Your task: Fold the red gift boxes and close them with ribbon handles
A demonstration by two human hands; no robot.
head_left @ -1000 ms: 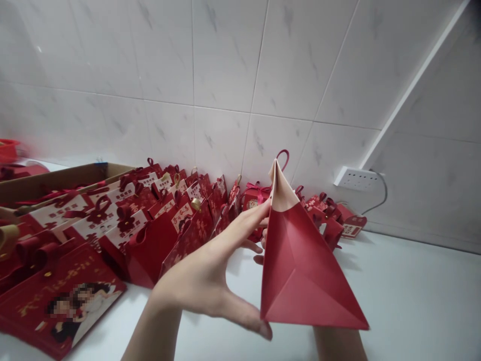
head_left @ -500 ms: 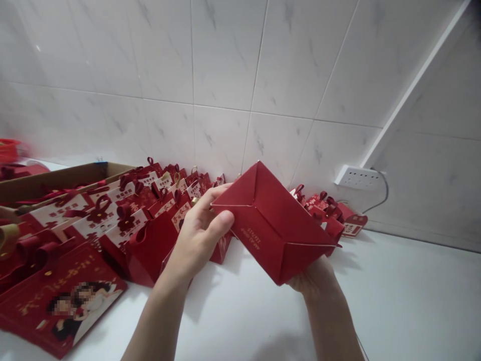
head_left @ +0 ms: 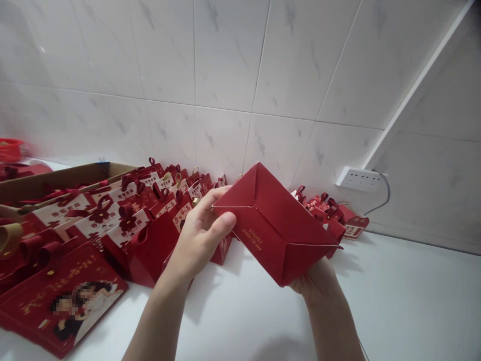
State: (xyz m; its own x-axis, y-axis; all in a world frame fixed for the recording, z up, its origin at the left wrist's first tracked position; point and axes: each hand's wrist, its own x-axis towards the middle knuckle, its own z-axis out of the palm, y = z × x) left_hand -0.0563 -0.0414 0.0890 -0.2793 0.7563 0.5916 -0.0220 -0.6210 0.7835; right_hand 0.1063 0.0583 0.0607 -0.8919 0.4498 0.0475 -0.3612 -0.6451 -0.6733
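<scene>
I hold a small red paper gift bag [head_left: 276, 225] in both hands above the white counter, its folded bottom turned toward me with small gold print on it. My left hand [head_left: 201, 235] grips the bag's left corner, thumb on the bottom panel and fingers behind. My right hand [head_left: 313, 281] supports the lower right edge from underneath, its fingers mostly hidden behind the bag. The bag's handle and opening face away from me and are out of sight.
A row of finished red gift bags [head_left: 165, 220] with ribbons and white labels lines the tiled wall. A cardboard box [head_left: 56, 178] stands at the left. A flat red printed card [head_left: 60, 296] lies in front. A white socket [head_left: 356, 179] with a cable is on the wall.
A second ago the bag stood upright with its handle up, my left hand open beside it. It has been tipped bottom toward me, both hands closed on it; hardly any motion over the last half second.
</scene>
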